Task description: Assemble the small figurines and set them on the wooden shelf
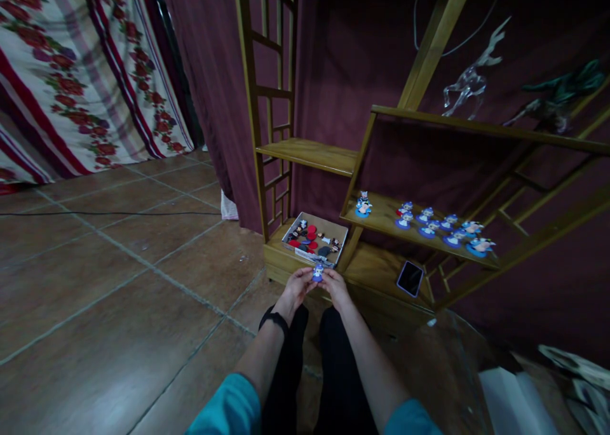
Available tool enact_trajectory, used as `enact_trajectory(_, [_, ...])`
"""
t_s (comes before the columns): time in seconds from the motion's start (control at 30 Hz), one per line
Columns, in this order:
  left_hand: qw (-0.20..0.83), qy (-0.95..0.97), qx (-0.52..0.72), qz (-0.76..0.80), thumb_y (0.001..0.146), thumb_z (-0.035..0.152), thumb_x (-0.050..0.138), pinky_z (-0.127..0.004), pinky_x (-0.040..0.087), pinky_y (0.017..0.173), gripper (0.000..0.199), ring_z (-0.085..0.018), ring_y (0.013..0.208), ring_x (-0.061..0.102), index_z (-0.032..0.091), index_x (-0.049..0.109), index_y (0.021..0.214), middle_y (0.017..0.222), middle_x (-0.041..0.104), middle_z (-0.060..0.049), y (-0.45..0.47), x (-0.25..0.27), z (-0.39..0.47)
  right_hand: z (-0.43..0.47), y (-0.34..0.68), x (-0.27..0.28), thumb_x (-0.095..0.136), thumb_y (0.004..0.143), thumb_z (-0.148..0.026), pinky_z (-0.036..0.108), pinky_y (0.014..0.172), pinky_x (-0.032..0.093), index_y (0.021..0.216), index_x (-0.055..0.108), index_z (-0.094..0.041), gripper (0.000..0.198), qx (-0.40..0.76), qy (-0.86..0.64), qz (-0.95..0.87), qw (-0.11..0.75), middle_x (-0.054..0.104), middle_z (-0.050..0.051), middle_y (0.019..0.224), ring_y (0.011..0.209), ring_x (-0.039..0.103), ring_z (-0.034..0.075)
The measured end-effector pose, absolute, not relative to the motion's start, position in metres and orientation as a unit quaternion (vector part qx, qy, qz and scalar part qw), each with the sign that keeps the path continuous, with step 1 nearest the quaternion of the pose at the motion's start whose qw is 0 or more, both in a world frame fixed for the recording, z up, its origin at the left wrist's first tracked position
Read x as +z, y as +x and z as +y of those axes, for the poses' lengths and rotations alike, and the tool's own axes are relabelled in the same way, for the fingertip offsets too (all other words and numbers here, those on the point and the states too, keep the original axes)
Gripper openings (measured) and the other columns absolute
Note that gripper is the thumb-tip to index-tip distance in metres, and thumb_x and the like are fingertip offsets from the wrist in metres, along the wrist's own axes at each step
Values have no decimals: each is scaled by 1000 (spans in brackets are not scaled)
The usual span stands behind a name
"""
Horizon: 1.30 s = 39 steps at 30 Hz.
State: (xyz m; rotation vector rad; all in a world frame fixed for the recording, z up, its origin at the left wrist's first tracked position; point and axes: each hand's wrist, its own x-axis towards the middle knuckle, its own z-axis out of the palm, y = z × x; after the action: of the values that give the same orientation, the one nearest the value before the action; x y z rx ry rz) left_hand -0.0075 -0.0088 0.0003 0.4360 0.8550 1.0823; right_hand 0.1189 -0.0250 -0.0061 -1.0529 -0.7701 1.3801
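Observation:
Between my two hands is a small purple figurine (318,272) on a round base. My left hand (298,284) pinches it from the left, and my right hand (334,285) grips its right side. Just beyond them, on the low shelf, sits an open cardboard box (325,223) holding several small figures and red and dark round pieces. Several more figurines stand on the middle shelf to the right: purple ones such as this figurine (404,220), and a blue-based figurine (363,204) apart at the left end.
A wooden display shelf (305,152) fills the area ahead. A phone-like device (410,278) lies on its low board at right. On the upper shelf stand a clear deer ornament (469,82) and a dark green ornament (562,95). A black cable (119,213) crosses the tiled floor.

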Motion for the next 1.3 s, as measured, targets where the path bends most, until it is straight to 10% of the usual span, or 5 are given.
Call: enact_trajectory(1.3, [789, 200, 464, 350, 65, 6, 67, -29, 50, 76, 30, -13, 75, 63, 15, 59, 92, 84, 66, -6, -9, -1, -8, -23, 127, -11, 68, 58, -29, 34, 76, 47, 83, 65, -19, 28, 598, -429, -307, 603, 68, 5, 86, 81, 62, 19])
